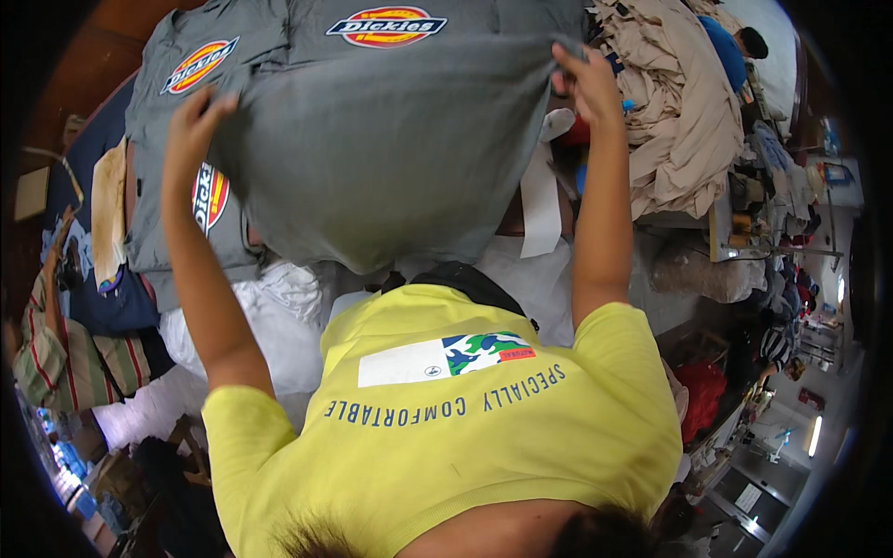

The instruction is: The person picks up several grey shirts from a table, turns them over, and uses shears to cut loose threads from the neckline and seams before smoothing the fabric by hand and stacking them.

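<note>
A wide piece of plain grey cloth [381, 158] is stretched between my two hands, and its lower edge sags toward my body. On its left side my left hand [198, 121] is closed at the edge, with thumb and fingers pinched together. My right hand [588, 82] grips the far right corner between thumb and fingers. Under and beyond it lie more grey cloth pieces [302, 20], bearing oval red, yellow and white printed emblems. One emblem [212, 197] shows beside my left forearm. Whether the pieces are sewn garments, I cannot tell.
A big heap of beige cloth [684, 102] lies to the right. White bundles [279, 307] sit below the table edge at left, and a white strip [539, 205] hangs by my right forearm. A person in a striped garment [56, 363] is at the left.
</note>
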Demonstrator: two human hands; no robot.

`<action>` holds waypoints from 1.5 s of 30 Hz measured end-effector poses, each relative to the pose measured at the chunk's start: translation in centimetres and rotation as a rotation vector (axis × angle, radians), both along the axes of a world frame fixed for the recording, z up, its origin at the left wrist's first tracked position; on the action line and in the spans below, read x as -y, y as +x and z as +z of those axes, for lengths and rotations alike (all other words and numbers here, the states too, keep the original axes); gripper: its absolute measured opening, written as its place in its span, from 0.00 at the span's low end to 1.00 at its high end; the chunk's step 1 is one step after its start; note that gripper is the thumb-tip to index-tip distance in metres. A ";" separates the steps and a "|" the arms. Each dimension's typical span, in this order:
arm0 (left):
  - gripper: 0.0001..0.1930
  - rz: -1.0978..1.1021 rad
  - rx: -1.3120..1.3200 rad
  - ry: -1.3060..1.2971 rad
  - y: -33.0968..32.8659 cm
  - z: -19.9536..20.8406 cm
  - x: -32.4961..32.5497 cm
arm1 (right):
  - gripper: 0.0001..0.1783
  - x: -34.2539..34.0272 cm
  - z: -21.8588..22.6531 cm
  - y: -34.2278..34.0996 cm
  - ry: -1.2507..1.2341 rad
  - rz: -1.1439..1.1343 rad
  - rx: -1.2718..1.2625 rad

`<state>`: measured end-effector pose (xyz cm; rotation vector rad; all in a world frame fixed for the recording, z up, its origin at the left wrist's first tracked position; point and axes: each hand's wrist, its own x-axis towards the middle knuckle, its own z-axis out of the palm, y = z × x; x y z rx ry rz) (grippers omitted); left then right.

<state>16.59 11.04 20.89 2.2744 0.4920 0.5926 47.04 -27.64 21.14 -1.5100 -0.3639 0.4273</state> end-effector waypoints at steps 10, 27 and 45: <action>0.22 0.254 0.023 0.497 0.6 -16.8 6.5 | 0.29 -4.3 -15.9 -11.1 -0.645 0.031 0.843; 0.28 0.525 -0.084 0.465 -4.1 -20.7 6.6 | 0.24 -2.3 -20.5 -11.6 -0.913 -0.365 0.765; 0.14 0.699 -0.092 -0.286 -10.0 -17.9 9.7 | 0.18 -4.1 -16.4 -11.1 0.508 0.025 -1.052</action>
